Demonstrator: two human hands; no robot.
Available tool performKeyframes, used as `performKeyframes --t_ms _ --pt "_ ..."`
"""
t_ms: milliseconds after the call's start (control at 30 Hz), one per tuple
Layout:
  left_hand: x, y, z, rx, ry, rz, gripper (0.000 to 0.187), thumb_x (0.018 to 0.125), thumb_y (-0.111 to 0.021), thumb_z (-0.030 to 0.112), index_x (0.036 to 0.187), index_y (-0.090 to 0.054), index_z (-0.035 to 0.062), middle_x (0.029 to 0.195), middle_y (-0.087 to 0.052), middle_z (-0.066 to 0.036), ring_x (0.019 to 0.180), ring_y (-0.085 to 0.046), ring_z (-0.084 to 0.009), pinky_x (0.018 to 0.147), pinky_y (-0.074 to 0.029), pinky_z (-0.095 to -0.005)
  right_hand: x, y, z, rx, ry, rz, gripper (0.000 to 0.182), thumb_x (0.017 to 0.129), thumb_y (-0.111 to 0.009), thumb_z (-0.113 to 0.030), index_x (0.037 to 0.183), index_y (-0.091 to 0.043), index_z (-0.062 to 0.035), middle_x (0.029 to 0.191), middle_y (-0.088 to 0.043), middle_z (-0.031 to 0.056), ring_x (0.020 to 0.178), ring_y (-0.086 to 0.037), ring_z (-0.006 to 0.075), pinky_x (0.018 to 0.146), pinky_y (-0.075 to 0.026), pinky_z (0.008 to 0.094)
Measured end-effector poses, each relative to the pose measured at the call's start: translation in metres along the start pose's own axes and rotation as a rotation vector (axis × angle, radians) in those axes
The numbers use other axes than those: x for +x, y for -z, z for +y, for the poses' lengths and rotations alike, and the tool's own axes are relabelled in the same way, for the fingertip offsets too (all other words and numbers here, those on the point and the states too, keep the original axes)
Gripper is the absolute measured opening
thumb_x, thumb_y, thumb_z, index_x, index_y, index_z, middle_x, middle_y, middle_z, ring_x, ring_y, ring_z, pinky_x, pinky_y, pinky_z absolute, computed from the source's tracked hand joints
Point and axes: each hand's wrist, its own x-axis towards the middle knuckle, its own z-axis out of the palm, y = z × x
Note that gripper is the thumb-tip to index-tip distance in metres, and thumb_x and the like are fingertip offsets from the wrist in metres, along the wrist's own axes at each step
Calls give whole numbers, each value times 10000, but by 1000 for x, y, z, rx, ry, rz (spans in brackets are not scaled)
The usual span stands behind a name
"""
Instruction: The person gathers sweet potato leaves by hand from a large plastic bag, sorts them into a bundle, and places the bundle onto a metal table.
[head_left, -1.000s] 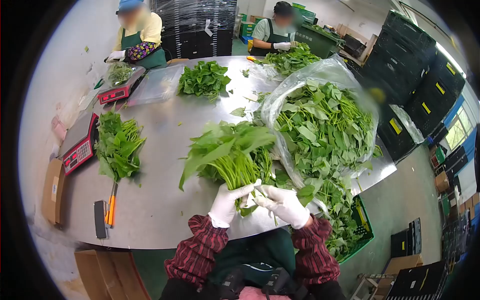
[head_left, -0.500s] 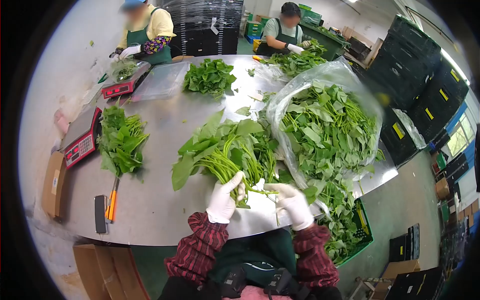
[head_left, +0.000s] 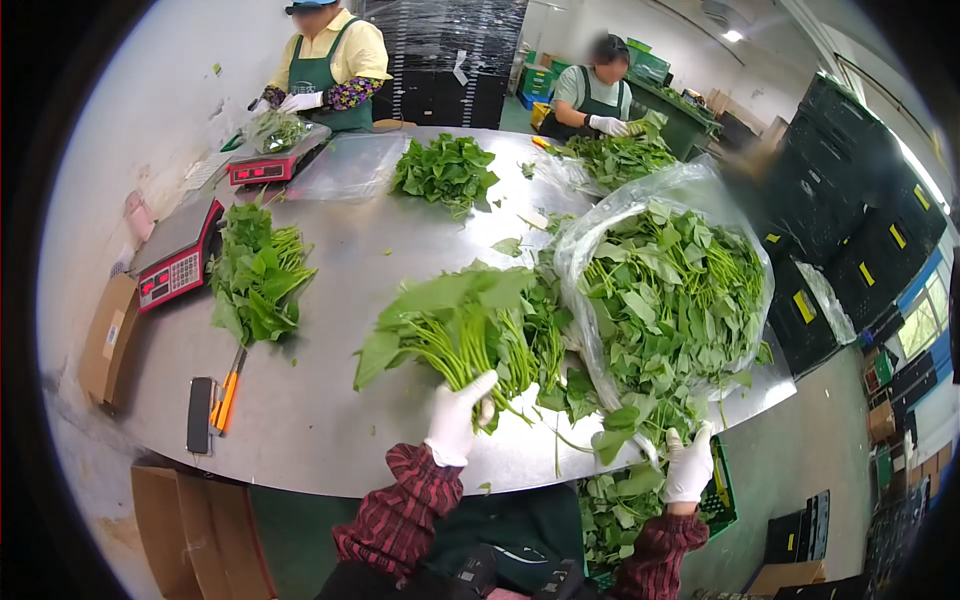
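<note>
My left hand (head_left: 459, 418), in a white glove, grips the stems of a bunch of leafy greens (head_left: 470, 320) held over the steel table (head_left: 330, 400). Off the table's right edge, my right hand (head_left: 688, 465), also gloved, reaches down over a green crate (head_left: 722, 490) of greens and touches leaves spilling from the big clear plastic bag of greens (head_left: 670, 280). Whether it holds any leaf I cannot tell.
A pile of greens (head_left: 258, 275) lies by a red scale (head_left: 175, 265). An orange knife (head_left: 226, 395) and a black object (head_left: 200, 415) lie near the front edge. Two people work at the far side with another scale (head_left: 275, 160) and more greens (head_left: 445, 172). Black crates (head_left: 850, 190) are stacked on the right.
My right hand let go of the bunch's stems and dropped down to the right, past the table edge toward the crate. The left hand keeps the bunch.
</note>
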Motion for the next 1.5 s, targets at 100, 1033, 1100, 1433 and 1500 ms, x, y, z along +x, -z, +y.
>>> performKeyframes --t_ms 100,1033,1100,1433,1500 --pt "-11 -10 -11 -2 40 -24 160 835 -633 172 843 -552 34 655 -533 -19 469 -454 -91 420 -328 -226 -16 29 -72 759 -21 -299 536 739 -737 -166 1194 -525 22 1021 -621 178 794 -602 203 733 -479 280" --pt "-52 36 6 -232 -277 -119 307 900 -530 366 946 -510 63 1039 -603 -114 982 -576 -245 893 -457 -437 -70 -114 -109 772 225 -513 115 816 -620 -138 798 -615 -25 554 -551 35 411 -507 151 387 -385 286" --pt "-50 48 28 -251 -218 -95 268 915 -503 363 912 -483 96 1054 -610 -108 899 -605 -228 808 -491 -388 -34 -120 -91 11 826 -295 122 774 -650 -190 825 -634 -80 555 -566 62 475 -552 239 465 -437 350" --pt "-54 74 12 -327 -146 -174 172 920 -519 150 1078 -541 87 532 -293 45 448 -287 -78 451 -243 -244 40 -181 -129 35 281 -431 289 799 -628 -307 830 -553 -30 742 -634 196 734 -624 365 671 -481 458" --pt "-53 85 18 -380 -133 -127 160 912 -533 151 1050 -553 72 517 -284 55 440 -277 -67 441 -230 -239 49 -165 -138 261 262 -214 202 804 -633 -249 817 -569 -58 678 -623 161 636 -616 355 586 -469 455"
